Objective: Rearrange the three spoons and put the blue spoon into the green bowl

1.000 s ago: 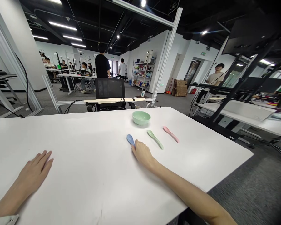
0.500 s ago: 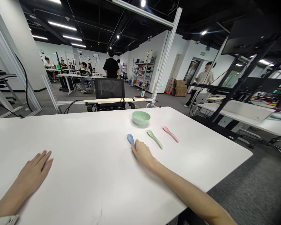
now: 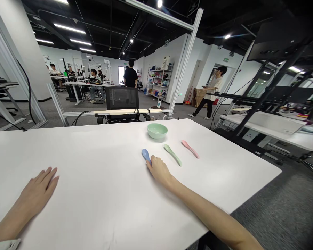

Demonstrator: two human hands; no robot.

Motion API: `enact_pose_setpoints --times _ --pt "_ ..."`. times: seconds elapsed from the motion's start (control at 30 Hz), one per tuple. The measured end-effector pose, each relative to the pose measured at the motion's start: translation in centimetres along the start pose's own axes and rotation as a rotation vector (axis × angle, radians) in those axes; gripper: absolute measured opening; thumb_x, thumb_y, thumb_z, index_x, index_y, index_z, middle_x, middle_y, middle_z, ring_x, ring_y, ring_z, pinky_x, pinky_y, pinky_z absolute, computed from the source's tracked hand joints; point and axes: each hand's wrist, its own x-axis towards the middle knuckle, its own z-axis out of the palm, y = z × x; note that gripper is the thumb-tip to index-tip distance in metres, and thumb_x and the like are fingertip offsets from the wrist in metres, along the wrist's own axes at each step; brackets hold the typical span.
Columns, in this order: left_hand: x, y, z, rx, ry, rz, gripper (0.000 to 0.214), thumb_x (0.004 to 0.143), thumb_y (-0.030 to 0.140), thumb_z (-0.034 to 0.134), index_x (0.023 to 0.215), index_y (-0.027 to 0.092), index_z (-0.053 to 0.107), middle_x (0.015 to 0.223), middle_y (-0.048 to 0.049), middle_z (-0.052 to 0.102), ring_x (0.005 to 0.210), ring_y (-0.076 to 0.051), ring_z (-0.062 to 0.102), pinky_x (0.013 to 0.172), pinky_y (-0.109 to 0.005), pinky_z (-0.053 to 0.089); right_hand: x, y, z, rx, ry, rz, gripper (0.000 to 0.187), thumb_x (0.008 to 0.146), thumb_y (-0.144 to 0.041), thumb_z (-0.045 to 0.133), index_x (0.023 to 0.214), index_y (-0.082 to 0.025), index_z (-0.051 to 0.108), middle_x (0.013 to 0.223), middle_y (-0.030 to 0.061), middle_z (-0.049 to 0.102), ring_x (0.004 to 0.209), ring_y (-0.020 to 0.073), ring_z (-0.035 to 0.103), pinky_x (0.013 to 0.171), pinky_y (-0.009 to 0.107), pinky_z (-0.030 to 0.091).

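Blue spoon (image 3: 145, 155), right hand (image 3: 159, 171) touching it

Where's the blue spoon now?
In the head view, the blue spoon lies on the white table, its handle end under the right hand, just left of the green spoon and in front of the green bowl.

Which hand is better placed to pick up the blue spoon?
Right, probably: the right hand rests at the bowl end's handle side, its fingertips against the blue spoon. The left hand lies flat on the white table, much farther away.
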Motion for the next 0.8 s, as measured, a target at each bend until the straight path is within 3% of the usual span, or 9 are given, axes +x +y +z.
enact_pose_setpoints --times 0.8 --pt "0.01 -0.64 0.28 0.003 0.038 0.036 0.083 0.094 0.054 0.018 0.151 0.001 0.048 0.163 -0.0247 0.046 0.156 -0.042 0.036 0.125 -0.063 0.033 0.08 0.13 0.19 0.002 0.009 -0.016 0.033 0.11 -0.029 0.039 0.123 -0.01 0.063 0.115 0.0176 0.073 0.108 0.0276 0.071 0.081 0.032 0.049"
